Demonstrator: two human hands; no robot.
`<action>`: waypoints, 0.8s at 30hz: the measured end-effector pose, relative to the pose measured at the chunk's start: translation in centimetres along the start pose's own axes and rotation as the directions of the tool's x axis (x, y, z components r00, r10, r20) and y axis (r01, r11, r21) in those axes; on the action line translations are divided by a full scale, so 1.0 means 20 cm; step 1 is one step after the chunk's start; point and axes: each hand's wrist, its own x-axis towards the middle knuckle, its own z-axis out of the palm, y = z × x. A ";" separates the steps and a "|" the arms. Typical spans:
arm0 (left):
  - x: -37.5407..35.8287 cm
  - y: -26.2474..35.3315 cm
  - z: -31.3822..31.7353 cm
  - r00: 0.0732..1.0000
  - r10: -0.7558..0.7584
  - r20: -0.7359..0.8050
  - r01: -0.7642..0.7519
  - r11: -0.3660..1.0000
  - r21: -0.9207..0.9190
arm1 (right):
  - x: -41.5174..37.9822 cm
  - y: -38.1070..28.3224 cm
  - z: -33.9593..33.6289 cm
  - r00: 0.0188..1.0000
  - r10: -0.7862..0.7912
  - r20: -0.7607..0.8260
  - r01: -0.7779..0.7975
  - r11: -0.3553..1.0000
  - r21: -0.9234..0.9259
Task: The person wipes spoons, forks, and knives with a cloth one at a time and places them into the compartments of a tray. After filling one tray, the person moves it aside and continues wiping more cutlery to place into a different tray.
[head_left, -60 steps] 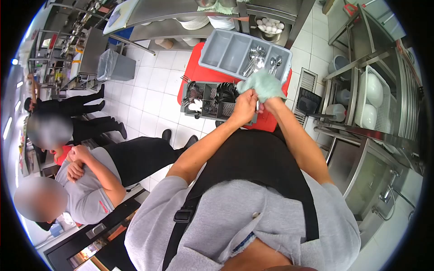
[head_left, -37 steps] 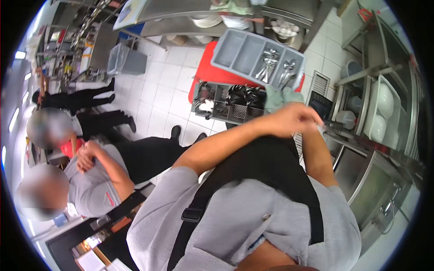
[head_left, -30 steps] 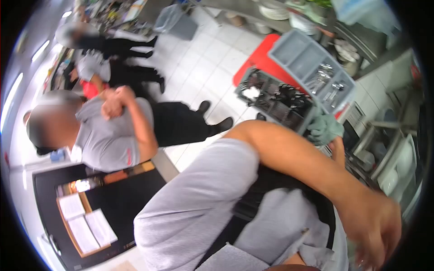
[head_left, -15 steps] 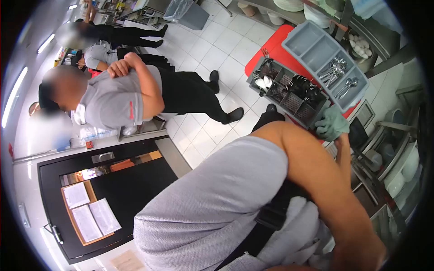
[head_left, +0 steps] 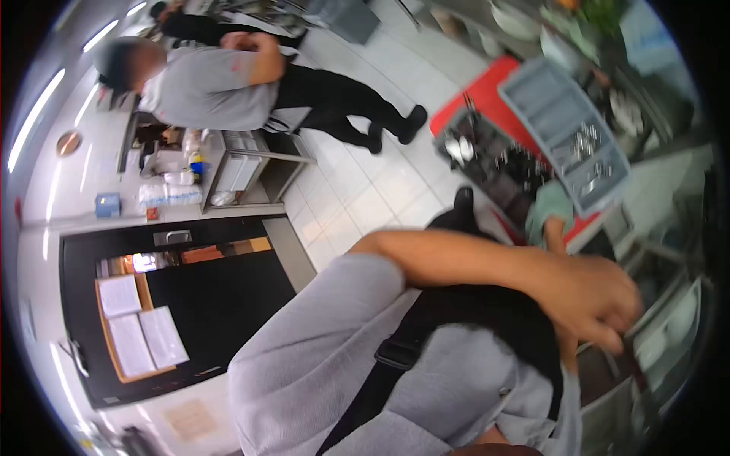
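Note:
My left hand (head_left: pixel 557 229) is mostly covered by a green cloth (head_left: pixel 549 204), with its fingers wrapped in it. The cloth is at the near end of a dark grey cutlery caddy (head_left: pixel 498 163), which holds black-handled and white pieces. Beside the caddy lies a light grey divided tray (head_left: pixel 547 102) with metal spoons and other cutlery (head_left: pixel 585 144) in its compartments. Both rest over a red surface (head_left: pixel 494 80). My right hand (head_left: pixel 597 300) hangs in front of my body, blurred, with fingers loosely bent and apart and nothing visible in them.
A person (head_left: pixel 220 87) in a grey shirt stands across the tiled floor (head_left: pixel 380 175), near a metal table (head_left: pixel 258 163). Another person is partly visible behind. A black door (head_left: pixel 220 304) with posted papers, shelving with dishes, and a grey bin (head_left: pixel 342 19) surround the area.
My right hand has moved up in the picture, toward the cloth-covered hand. The view has shifted. The nearest person now appears farther from me, and the cloth remains by the caddy.

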 end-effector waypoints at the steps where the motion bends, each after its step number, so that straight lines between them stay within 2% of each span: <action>1: -0.22 -0.11 -0.12 0.976 -0.217 -0.031 0.216 0.927 0.306 | 0.01 -0.09 -0.04 1.000 -0.005 0.023 0.005 1.000 -0.028; 2: -0.47 -0.18 -0.25 0.891 -0.433 -0.135 0.449 0.802 0.394 | 0.06 -0.17 -0.02 0.998 -0.001 0.064 0.006 0.997 -0.074; 3: -0.72 -0.23 -0.37 0.763 -0.608 -0.218 0.623 0.601 0.501 | 0.11 -0.24 0.01 0.989 0.027 0.148 -0.002 0.987 -0.164; 4: -1.05 -0.32 -0.45 0.756 -0.574 -0.316 0.635 0.523 0.569 | 0.19 -0.34 0.00 0.986 -0.003 0.166 0.043 0.970 -0.240; 5: -1.60 -0.57 -0.49 0.526 -0.757 -0.388 0.781 0.250 0.572 | 0.24 -0.45 -0.01 0.988 -0.115 0.107 0.138 0.961 -0.241; 6: -1.59 -0.32 -0.50 0.044 -0.923 -0.383 0.948 -0.083 0.307 | 0.22 -0.45 -0.06 0.799 -0.439 -0.411 0.544 0.819 0.181; 7: -2.26 -0.64 -0.43 0.199 -0.922 -0.331 0.937 0.081 0.339 | 0.23 -0.50 -0.10 0.832 -0.433 -0.347 0.493 0.864 0.104; 8: -2.23 -0.54 -0.42 -0.005 -0.955 -0.298 0.939 -0.106 0.326 | 0.24 -0.51 -0.10 0.863 -0.419 -0.281 0.456 0.886 0.082; 9: -2.23 -0.48 -0.40 -0.079 -0.910 -0.406 0.952 -0.190 0.240 | 0.25 -0.51 -0.08 0.894 -0.392 -0.216 0.412 0.909 0.059; 10: -1.95 -0.31 -0.43 -0.337 -0.889 -0.309 0.927 -0.370 0.053 | 0.24 -0.52 -0.09 0.885 -0.387 -0.260 0.416 0.907 0.067; 11: -1.89 -0.31 -0.44 -0.225 -0.924 -0.310 0.958 -0.268 0.103 | 0.21 -0.50 -0.13 0.875 -0.385 -0.294 0.421 0.904 0.068; 13: -2.00 -0.57 -0.43 0.016 -0.913 -0.408 0.901 -0.163 0.401 | 0.35 -0.30 0.15 0.749 -0.492 -0.443 0.535 0.844 -0.033; 15: -1.82 -0.70 -0.50 0.294 -0.909 -0.295 0.791 0.058 0.609 | 0.34 -0.23 0.09 0.806 -0.443 -0.393 0.482 0.876 0.000; 17: -1.59 -0.82 -0.47 0.507 -0.701 -0.502 0.842 0.279 0.461 | 0.30 -0.22 -0.03 0.865 -0.363 -0.345 0.402 0.914 0.045; 19: -1.33 -0.92 -0.45 0.640 -0.562 -0.524 0.767 0.419 0.487 | 0.27 -0.19 -0.11 0.896 -0.313 -0.316 0.351 0.934 0.069; 21: -1.14 -1.05 -0.39 0.812 -0.387 -0.436 0.576 0.649 0.496 | 0.26 -0.15 -0.15 0.913 -0.276 -0.302 0.314 0.946 0.083; 22: -1.05 -1.06 -0.37 0.786 -0.521 -0.332 0.609 0.744 0.274 | 0.26 -0.12 -0.17 0.918 -0.262 -0.298 0.301 0.949 0.091; 23: -0.98 -1.07 -0.34 0.762 -0.617 -0.197 0.634 0.772 0.035 | 0.26 -0.10 -0.18 0.920 -0.253 -0.299 0.294 0.951 0.100; 24: -0.91 -1.00 -0.28 0.672 -0.705 -0.227 0.702 0.704 -0.110 | 0.27 -0.10 -0.21 0.920 -0.255 -0.298 0.296 0.950 0.100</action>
